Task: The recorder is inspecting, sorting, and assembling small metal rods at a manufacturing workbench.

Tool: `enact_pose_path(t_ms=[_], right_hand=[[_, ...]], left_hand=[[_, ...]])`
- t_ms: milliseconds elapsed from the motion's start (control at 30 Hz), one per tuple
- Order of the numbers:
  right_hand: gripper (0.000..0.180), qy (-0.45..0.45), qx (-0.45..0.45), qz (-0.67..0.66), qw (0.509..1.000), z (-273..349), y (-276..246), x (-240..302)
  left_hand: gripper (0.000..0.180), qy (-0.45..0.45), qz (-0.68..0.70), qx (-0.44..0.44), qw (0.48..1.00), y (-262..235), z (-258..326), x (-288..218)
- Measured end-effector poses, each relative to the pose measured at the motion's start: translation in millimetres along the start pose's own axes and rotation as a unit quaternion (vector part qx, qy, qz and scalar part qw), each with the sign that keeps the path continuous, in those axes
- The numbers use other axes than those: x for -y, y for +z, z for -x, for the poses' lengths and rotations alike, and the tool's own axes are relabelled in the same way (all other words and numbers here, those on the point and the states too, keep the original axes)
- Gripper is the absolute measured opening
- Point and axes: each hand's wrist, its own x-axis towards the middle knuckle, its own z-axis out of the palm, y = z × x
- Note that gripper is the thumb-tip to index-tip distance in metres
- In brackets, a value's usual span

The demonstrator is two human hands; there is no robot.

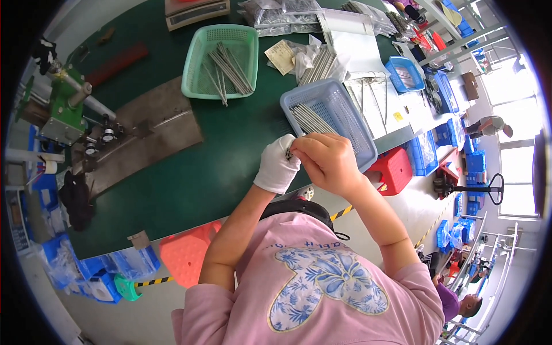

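Observation:
My left hand [276, 167], in a white glove, is closed at the table's front edge. Against its fingertips my bare right hand [330, 162] is closed in a pinch. Something small and dark shows between the two hands, too hidden to name. Just beyond them a grey-blue plastic basket [364, 144] holds a bundle of thin metal rods [310, 119], partly covered by my right hand. Farther left stands a light green basket [196, 53] with more metal rods [231, 68] lying loose in it.
A green machine with dial gauges [63, 115] stands at the left on a metal plate [152, 135]. Bagged parts [287, 17] and a small blue basket [405, 73] lie at the back. Red stools [187, 253] stand below the green table [230, 129]. Other people are at the far right.

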Motion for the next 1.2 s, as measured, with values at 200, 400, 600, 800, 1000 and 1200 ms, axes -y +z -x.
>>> enact_pose_path(t_ms=[200,400,600,800,1000,1200], right_hand=[[0.015,-0.003,0.015,0.003,1.0,1,-3,1],[0.011,0.027,0.012,0.002,1.0,6,-7,-1],[0.008,0.045,-0.005,-0.028,0.999,3,-6,-4],[0.01,0.024,0.015,0.002,1.0,5,-6,-4],[0.011,-0.011,-0.047,-0.004,0.999,6,1,-8],[0.008,0.024,-0.075,-0.021,0.997,4,-4,-8]], left_hand=[[0.014,-0.004,0.01,0.005,1.0,3,0,-2],[0.015,-0.01,-0.012,0.01,1.0,3,-2,-3],[0.015,-0.006,-0.051,-0.014,0.999,6,-2,-6],[0.014,-0.01,-0.068,-0.005,0.998,6,-1,-6],[0.01,0.001,-0.049,0.003,0.999,6,-1,-8],[0.012,-0.012,-0.082,0.0,0.997,9,-1,-6]])
